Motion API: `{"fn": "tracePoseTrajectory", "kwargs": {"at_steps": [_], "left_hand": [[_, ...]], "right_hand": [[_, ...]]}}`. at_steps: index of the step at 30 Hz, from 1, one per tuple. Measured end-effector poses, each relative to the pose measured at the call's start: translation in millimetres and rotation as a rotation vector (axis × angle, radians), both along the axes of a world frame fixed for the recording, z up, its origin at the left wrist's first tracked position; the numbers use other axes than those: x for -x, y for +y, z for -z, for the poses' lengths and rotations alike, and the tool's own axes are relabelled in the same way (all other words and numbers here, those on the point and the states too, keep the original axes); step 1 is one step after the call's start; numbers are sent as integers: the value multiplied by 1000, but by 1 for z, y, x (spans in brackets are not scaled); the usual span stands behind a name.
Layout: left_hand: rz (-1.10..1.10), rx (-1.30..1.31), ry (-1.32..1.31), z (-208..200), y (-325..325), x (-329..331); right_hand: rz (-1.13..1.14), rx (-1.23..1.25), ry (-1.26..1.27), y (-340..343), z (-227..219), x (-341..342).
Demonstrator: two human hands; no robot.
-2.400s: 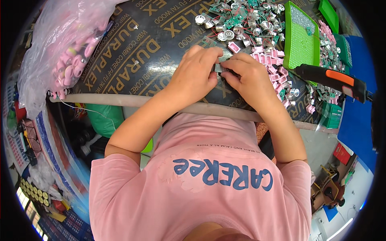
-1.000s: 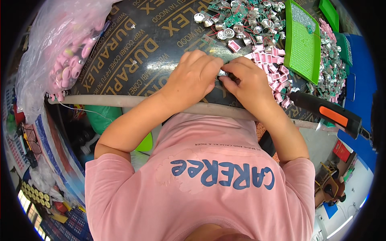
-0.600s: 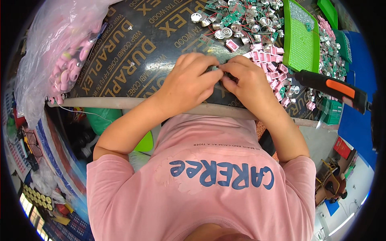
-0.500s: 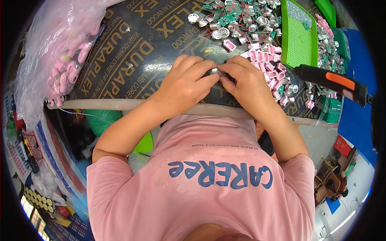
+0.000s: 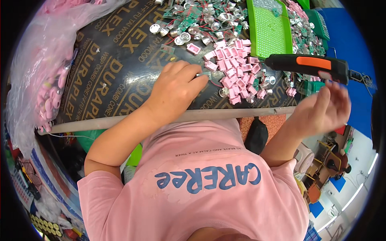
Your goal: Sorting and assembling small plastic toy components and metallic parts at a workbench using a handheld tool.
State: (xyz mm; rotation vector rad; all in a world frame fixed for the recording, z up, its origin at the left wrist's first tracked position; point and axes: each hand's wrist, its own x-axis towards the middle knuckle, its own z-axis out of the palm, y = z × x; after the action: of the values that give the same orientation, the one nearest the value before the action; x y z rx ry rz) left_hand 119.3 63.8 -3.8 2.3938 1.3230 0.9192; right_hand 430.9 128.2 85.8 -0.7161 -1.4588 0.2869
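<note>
My left hand rests over the black table near its front edge, fingers curled together in a pinch. From its fingertips sticks a small green circuit board, with a red wire running toward a silver cup. Off to the right, past the table edge, my right hand is raised with thumb and fingers apart, slightly blurred and holding nothing visible. Just above it hangs a black and orange tool with a cord at its right end. Pink plastic housings lie in a pile right of my left hand.
Green boards with silver reflector cups lie heaped at the far side. A bright green perforated tray stands behind the tool, with more boards and darker green bins beyond. A clear bag of pink parts sits at left.
My right hand has left my left hand and swung right, toward the hanging tool. My left hand keeps its pinch near the table's front. The whole view has shifted right.
</note>
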Motion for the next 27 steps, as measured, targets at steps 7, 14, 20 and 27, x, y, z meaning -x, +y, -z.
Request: {"fn": "tracePoseTrajectory", "kwargs": {"at_steps": [7, 14, 20, 27], "left_hand": [[9, -11, -1, 2, 2, -10], [67, -17, -28, -3, 7, -18], [61, 9, -66, 3, 8, -18], [69, 12, -77, 1, 9, -18]], "right_hand": [[-863, 472, 96, 37, 12, 32], [-627, 394, 261, 48, -8, 19], [-745, 248, 360, 58, -7, 13], [-702, 381, 161, 84, 17, 13]]}}
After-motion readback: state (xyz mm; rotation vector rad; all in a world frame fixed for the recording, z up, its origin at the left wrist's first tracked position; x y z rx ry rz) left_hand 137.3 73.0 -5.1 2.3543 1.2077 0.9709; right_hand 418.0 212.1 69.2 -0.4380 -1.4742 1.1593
